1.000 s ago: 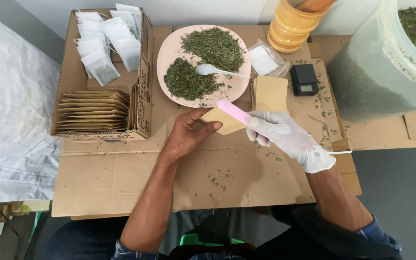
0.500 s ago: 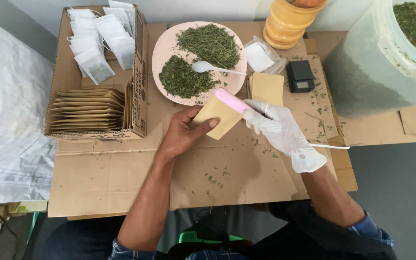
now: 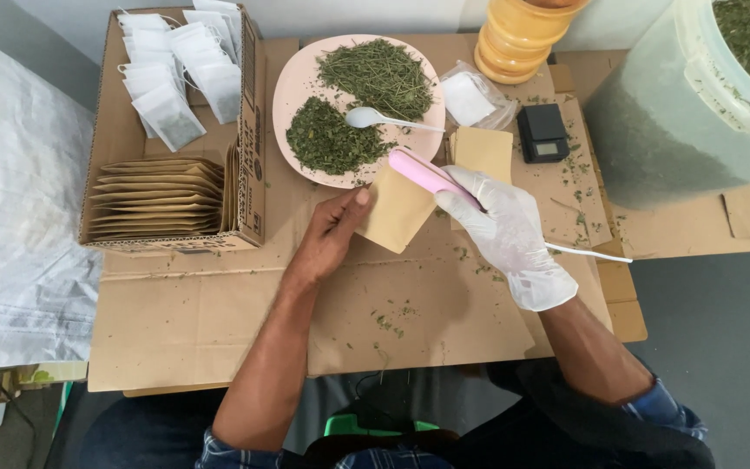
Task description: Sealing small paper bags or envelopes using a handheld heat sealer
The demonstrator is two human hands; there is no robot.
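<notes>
A small flat tan paper pouch point(image 3: 397, 208) is held up just above the cardboard-covered table point(image 3: 219, 321), pinched along its left edge by the bare left hand point(image 3: 332, 234), thumb on top. The right hand point(image 3: 505, 230), in a white glove, closes around a slim pink handheld tool point(image 3: 431, 176) whose tip lies across the pouch's upper right corner; a thin white cord point(image 3: 588, 253) trails from that hand to the right. Just behind the right hand lies another tan pouch point(image 3: 482, 152), with a small black pocket scale point(image 3: 542, 133) beside it. Beyond both hands sits a round pink plate point(image 3: 292, 87) bearing two heaps of dried green herbs point(image 3: 379, 74) and a white spoon point(image 3: 371, 117). Left of the left hand, an open cardboard box point(image 3: 249, 130) holds stacked tan pouches and white filter bags point(image 3: 180, 78). Farthest right stands a large translucent bucket of dried herbs point(image 3: 696, 104).
</notes>
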